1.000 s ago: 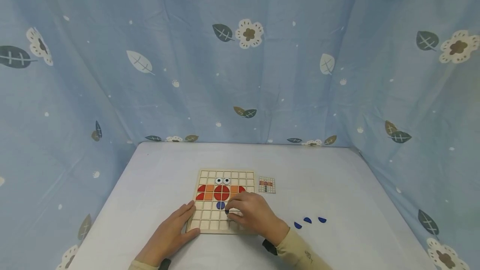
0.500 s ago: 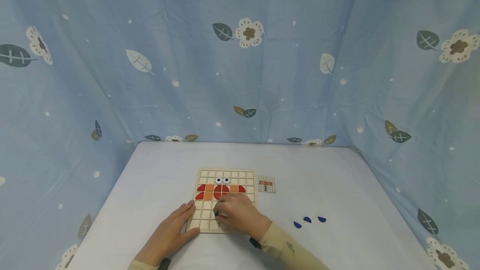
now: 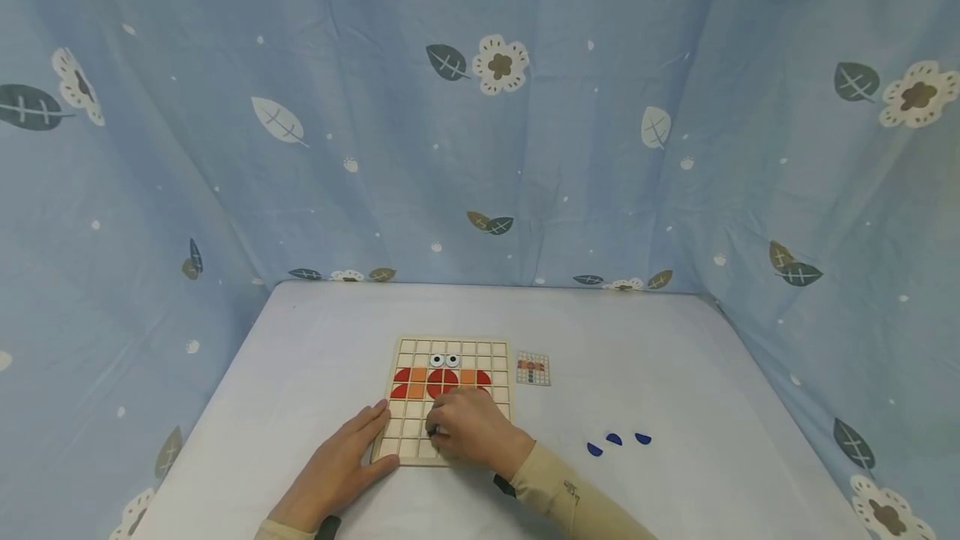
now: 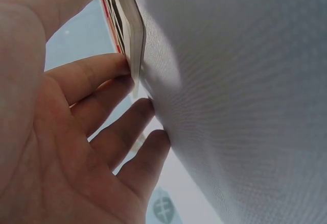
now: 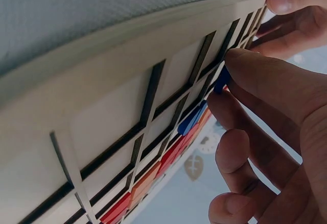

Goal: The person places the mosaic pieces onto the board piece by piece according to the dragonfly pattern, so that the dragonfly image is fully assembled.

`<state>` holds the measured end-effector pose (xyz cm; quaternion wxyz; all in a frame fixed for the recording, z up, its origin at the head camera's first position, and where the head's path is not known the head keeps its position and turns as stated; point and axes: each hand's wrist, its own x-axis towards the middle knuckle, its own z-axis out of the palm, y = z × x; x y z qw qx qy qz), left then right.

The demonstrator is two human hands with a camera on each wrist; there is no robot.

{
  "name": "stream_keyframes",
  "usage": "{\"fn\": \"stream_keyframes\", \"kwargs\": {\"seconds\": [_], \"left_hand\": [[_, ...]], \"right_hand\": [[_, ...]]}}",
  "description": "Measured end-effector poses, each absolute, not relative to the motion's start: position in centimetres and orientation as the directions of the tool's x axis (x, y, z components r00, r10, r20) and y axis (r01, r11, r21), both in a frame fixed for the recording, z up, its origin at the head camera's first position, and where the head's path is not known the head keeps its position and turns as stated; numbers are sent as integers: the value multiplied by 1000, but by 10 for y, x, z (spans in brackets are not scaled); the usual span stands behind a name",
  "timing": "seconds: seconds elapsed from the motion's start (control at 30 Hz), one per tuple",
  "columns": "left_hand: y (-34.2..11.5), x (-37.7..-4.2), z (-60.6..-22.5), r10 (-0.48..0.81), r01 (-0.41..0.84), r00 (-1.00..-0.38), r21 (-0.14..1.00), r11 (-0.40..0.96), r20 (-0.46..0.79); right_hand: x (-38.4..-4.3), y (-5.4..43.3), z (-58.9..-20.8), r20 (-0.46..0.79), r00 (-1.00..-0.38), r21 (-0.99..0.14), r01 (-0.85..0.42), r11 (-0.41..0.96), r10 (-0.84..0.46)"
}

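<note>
A wooden grid board (image 3: 408, 427) lies on the table, holding red pieces (image 3: 435, 383), orange squares (image 3: 417, 383) and two eye tiles (image 3: 437, 361). My right hand (image 3: 480, 432) is over its lower middle. In the right wrist view its thumb and index finger pinch a small blue piece (image 5: 222, 79) edge-on, close to the grid; its full outline is hidden. Another blue piece (image 5: 191, 119) sits in the board beyond it. At the board's left edge my left hand (image 3: 337, 465) rests with fingers extended, fingertips (image 4: 120, 63) touching the rim.
Right of the board lies a small pattern card (image 3: 533, 368). Three blue half-circle pieces (image 3: 614, 439) are spread on the white table (image 3: 675, 357) farther right. A blue patterned curtain (image 3: 585, 148) surrounds the table's back and sides.
My right hand has shifted left and slightly down over the board, with the blue piece still pinched, and now covers the blue piece set in the grid. My left hand stays put.
</note>
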<state>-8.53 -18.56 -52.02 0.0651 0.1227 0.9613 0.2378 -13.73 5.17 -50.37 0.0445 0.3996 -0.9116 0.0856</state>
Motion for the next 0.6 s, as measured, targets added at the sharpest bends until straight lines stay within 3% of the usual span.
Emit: {"fn": "stream_keyframes", "kwargs": {"seconds": [0.6], "left_hand": [[-187,-84,-522,277,224,-960,476,851,-45]], "right_hand": [[-139,51,-508,188,-676,-175,-737,653,-713]]}}
